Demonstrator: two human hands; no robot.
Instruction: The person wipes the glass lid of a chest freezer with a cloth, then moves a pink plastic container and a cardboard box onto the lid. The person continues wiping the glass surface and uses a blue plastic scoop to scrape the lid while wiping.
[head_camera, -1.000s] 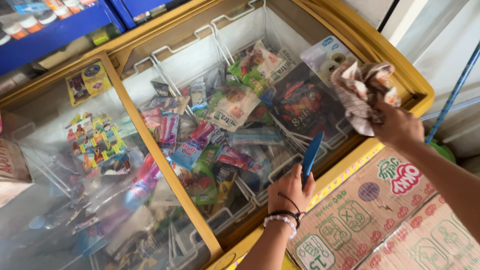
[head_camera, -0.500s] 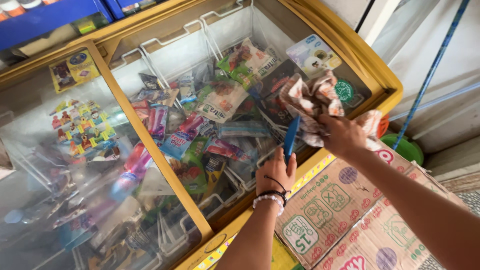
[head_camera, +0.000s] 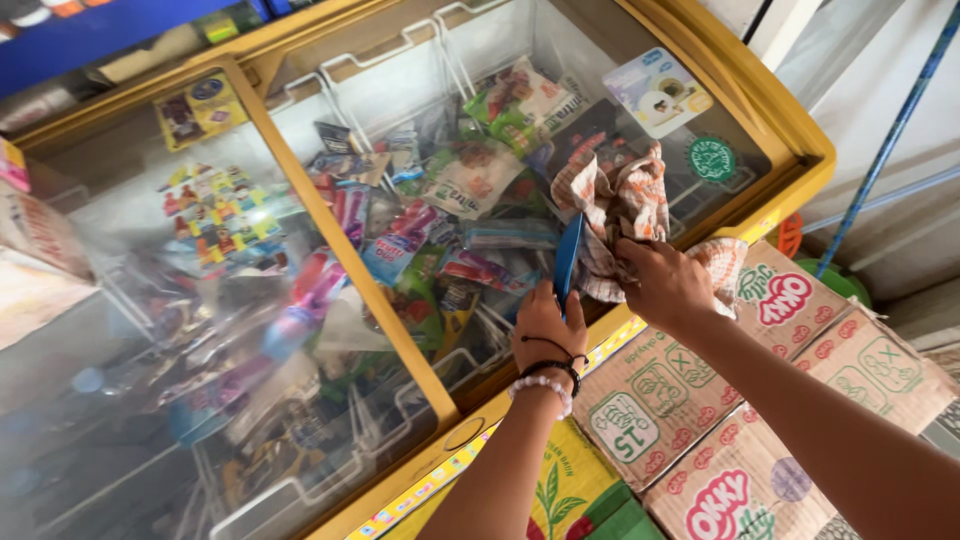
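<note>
While you lean over the yellow chest freezer (head_camera: 790, 130), your left hand (head_camera: 545, 330) grips a blue scraper (head_camera: 568, 262) by its lower end, fingers curled shut around it.
- Blue scraper: long axis runs nearly straight away from your wrist, up and a touch right in the view; the free end points toward the back of the freezer. It lies flat against the glass lid (head_camera: 420, 120), just above your left knuckles. Its lower part is hidden inside your grasp, so the handle shape cannot be made out.
- Right hand (head_camera: 665, 285): clenched on a checked cloth (head_camera: 620, 205), orange and white, bunched. The cloth spreads up and away from your fingers over the glass, with one corner hanging to the right of your wrist. It sits just beside the scraper, on its right; whether the two touch cannot be told.
- Left wrist: a dark cord and a pale bead bracelet (head_camera: 543, 386).
- Under the glass, beyond both hands: coloured frozen-snack packets (head_camera: 470, 180) in wire baskets, blurred by frost and glare.
- Below your right forearm: printed cardboard cartons (head_camera: 740, 400), stacked, cut off by the frame edge.
</note>
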